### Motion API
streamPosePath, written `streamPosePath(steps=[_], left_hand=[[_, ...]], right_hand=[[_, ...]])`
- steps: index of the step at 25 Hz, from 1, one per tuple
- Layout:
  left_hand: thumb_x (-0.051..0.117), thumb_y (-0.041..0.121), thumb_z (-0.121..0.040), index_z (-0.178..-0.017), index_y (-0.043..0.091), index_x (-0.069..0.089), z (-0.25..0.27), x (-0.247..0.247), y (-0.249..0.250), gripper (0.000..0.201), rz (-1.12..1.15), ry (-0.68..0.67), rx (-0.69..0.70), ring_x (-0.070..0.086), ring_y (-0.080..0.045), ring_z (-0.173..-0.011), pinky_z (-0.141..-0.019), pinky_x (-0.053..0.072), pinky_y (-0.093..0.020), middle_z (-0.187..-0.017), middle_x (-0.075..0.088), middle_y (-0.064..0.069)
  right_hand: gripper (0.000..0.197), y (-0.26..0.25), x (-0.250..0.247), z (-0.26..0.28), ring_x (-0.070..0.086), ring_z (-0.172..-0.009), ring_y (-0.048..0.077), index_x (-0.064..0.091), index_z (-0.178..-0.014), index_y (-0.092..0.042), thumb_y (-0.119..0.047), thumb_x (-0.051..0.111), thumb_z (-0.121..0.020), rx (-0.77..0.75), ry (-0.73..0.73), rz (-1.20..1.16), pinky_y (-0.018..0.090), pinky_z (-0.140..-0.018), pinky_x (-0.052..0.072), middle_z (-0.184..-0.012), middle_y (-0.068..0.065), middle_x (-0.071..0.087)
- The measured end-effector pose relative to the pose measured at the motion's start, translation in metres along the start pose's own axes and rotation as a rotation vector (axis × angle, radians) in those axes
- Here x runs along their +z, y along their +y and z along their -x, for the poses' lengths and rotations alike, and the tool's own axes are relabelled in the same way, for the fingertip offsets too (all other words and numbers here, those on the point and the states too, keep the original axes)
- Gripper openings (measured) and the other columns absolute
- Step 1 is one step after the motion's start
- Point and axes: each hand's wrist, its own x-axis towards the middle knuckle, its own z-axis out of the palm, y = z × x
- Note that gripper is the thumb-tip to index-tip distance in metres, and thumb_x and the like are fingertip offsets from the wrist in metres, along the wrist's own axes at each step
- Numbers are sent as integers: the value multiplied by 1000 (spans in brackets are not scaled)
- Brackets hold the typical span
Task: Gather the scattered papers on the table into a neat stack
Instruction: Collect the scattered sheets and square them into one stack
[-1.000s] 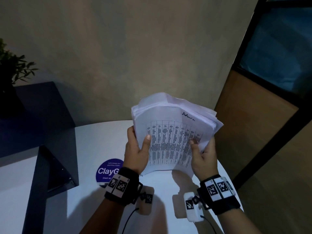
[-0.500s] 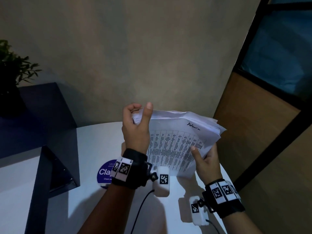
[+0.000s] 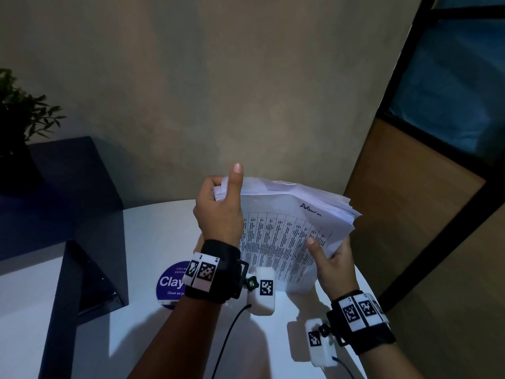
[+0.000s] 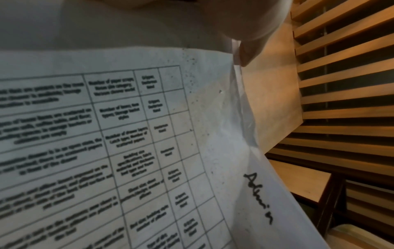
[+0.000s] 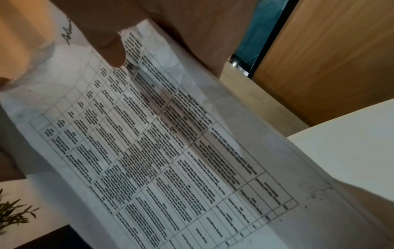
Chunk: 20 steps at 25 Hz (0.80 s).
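Left hand [image 3: 218,212] grips papers [image 3: 287,231] at top corner, right hand [image 3: 332,261] pinches lower edge; sheets fanned, so slacken both grips, tap them on table [image 3: 153,236] to square.

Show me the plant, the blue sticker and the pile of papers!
plant [image 3: 21,113], head view, on its green leaves.
blue sticker [image 3: 170,283], head view, on the white lettering.
pile of papers [image 3: 287,233], head view, on the top sheet's printed table.
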Motion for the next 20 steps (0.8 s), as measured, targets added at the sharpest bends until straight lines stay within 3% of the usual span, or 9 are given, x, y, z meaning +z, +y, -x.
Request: streamPosePath(steps=[5, 8, 11, 15, 17, 20], left_hand=[[64, 46, -88, -73, 18, 57, -3, 3, -1, 33, -45, 33, -9, 49, 0, -52, -55, 43, -18, -61, 55, 10], [63, 49, -88, -70, 20, 53, -6, 6, -1, 36, -58, 58, -15, 48, 1, -53, -54, 39, -11, -61, 53, 11], [58, 55, -88, -79, 19, 55, -4, 5, 0, 37, -84, 23, 4, 50, 6, -56, -53, 37, -4, -66, 55, 13], [57, 57, -82, -98, 17, 56, 2, -1, 0, 43, -46, -113, 86, 57, 11, -65, -58, 40, -3, -79, 61, 14], [59, 59, -82, -102, 26, 52, 1, -6, -5, 40, -102, -181, 93, 60, 6, -73, -62, 45, -9, -88, 64, 11], [63, 41, -90, -102, 29, 53, -4, -8, -16, 20, -122, -181, 37, 61, 1, -73, -66, 48, -22, -89, 65, 8]], right_hand=[[54, -2, 2, 0, 60, -118, 17, 44, -117, -56, -26, 72, -83, -41, -15, 9, 39, -97, 49, -124, -3, 64], [51, 1, 0, -3, 59, -119, 20, 45, -116, -50, -24, 75, -84, -8, -7, 26, 47, -101, 48, -123, -3, 64], [39, 2, 0, -9, 64, -114, 19, 54, -115, -44, -38, 73, -81, -4, -1, 31, 53, -100, 49, -118, -3, 68], [39, -2, -4, -10, 65, -112, 13, 55, -118, -36, -14, 69, -89, -26, 4, -11, 45, -100, 50, -117, -7, 69], [44, -1, -6, -7, 64, -113, 13, 52, -122, -34, -10, 68, -89, -15, -5, -25, 44, -101, 49, -119, -8, 68], [41, 0, -7, -4, 64, -113, 15, 52, -117, -35, -10, 68, -89, 11, -17, -23, 46, -101, 49, -116, -7, 67]])
